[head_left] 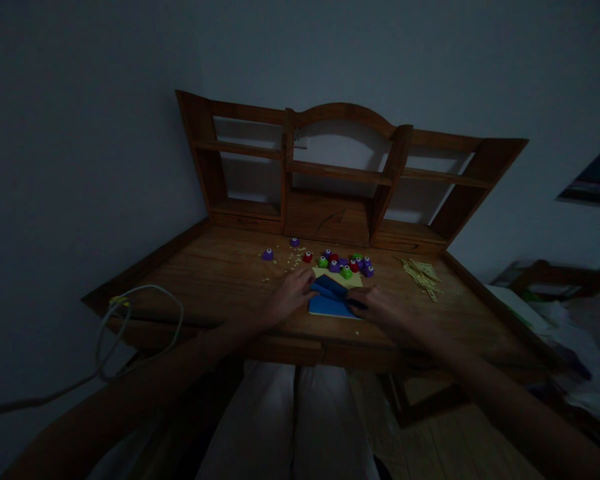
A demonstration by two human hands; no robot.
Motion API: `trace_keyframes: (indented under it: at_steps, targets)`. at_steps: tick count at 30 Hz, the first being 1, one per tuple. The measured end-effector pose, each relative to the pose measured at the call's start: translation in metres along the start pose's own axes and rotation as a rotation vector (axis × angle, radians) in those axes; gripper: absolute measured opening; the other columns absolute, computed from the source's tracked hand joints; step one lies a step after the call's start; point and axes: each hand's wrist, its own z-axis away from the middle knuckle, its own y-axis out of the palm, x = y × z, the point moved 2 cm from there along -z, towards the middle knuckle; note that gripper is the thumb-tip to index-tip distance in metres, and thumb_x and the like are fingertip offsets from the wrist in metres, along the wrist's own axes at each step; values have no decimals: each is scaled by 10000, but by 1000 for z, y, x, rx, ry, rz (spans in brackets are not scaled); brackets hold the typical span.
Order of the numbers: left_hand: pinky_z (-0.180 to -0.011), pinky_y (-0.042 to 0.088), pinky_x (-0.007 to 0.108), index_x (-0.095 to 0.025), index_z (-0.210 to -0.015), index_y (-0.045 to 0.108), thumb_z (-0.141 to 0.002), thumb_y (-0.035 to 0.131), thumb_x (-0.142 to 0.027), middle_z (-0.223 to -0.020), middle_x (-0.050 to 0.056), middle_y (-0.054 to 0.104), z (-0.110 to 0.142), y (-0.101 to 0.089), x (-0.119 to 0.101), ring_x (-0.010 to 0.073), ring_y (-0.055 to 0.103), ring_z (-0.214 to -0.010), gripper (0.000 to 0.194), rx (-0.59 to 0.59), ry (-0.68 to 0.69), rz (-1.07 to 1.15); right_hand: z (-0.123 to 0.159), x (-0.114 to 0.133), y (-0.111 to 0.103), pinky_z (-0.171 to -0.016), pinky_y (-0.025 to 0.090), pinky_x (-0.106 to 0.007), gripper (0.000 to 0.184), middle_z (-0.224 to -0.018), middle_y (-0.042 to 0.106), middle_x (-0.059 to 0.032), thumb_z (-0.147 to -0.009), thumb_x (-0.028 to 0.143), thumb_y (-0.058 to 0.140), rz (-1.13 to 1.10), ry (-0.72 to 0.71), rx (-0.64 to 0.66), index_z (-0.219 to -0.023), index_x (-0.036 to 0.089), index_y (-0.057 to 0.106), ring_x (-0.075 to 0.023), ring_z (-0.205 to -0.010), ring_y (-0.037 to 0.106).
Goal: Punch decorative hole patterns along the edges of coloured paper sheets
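A blue paper sheet lies near the front of a wooden desk, partly folded over. My left hand pinches the folded flap at its left edge. My right hand rests on the sheet's right side with its fingers curled on the paper. A yellow sheet lies under the blue one, just behind it. Several small purple, red and green paper punches stand in a cluster right behind the sheets.
Yellow paper strips lie at the desk's right. Small yellow paper bits are scattered left of the punches. A wooden shelf unit stands at the back. A white cable hangs off the desk's left corner. A bed is at right.
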Motion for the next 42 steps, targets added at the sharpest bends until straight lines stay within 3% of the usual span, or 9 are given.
trace_keyframes:
  at_steps: [2, 3, 5, 7, 12, 21, 30, 42]
  targets:
    - [-637, 464, 270, -176, -827, 590, -757, 704, -382, -764, 13, 608, 3, 2, -2, 151, 580, -693, 245, -102, -169, 66, 2, 2, 1, -764, 472, -264, 300, -1086, 684, -77, -911, 231, 484, 8, -13, -8, -1167, 222, 640, -189, -861, 653]
    - [-593, 462, 262, -170, -799, 587, -755, 698, -430, -715, 9, 607, 4, 5, -3, 145, 579, -640, 287, -84, -267, 148, 2, 2, 2, -772, 474, -269, 305, -1097, 682, -79, -914, 235, 481, 14, -18, -11, -1178, 220, 634, -191, -869, 656]
    - [-528, 462, 253, -154, -768, 596, -753, 674, -511, -672, 17, 625, 7, 14, -4, 134, 584, -563, 365, 39, -435, 379, 1, -1, 6, -785, 481, -283, 321, -1116, 679, -82, -916, 254, 487, 26, -24, -4, -1205, 222, 622, -200, -882, 661]
    - [-544, 485, 252, -141, -787, 622, -735, 682, -535, -713, 37, 663, 10, 22, -5, 138, 620, -586, 402, 134, -508, 577, 0, -5, 10, -810, 487, -300, 343, -1159, 667, -88, -915, 295, 503, 27, -23, -7, -1233, 224, 609, -216, -921, 661]
    - [-676, 515, 257, -135, -811, 663, -638, 791, -465, -794, 44, 699, 13, 31, 1, 158, 666, -729, 394, 115, -487, 756, -3, -12, 11, -866, 488, -324, 428, -1202, 656, -88, -894, 421, 548, -21, -23, -6, -1277, 234, 586, -245, -1003, 650]
    - [-759, 508, 291, -134, -762, 676, -644, 773, -477, -781, 47, 694, 12, 27, -3, 176, 666, -791, 376, 116, -507, 764, -4, -13, 7, -853, 505, -333, 468, -1188, 667, -83, -878, 498, 562, -39, -20, 1, -1272, 246, 593, -254, -986, 663]
    - [-734, 493, 284, -137, -772, 656, -664, 769, -447, -808, 47, 689, 16, 31, 11, 195, 662, -830, 348, 140, -466, 762, -5, -18, 8, -874, 507, -363, 539, -1177, 671, -89, -817, 540, 626, -68, 11, -12, -1269, 247, 598, -274, -1000, 657]
    - [-779, 490, 288, -136, -793, 676, -636, 778, -480, -830, 49, 710, 13, 24, 5, 188, 664, -839, 391, 205, -495, 771, -7, -20, 7, -839, 506, -350, 519, -1127, 694, -92, -818, 544, 623, -44, -9, 2, -1247, 252, 617, -267, -960, 664]
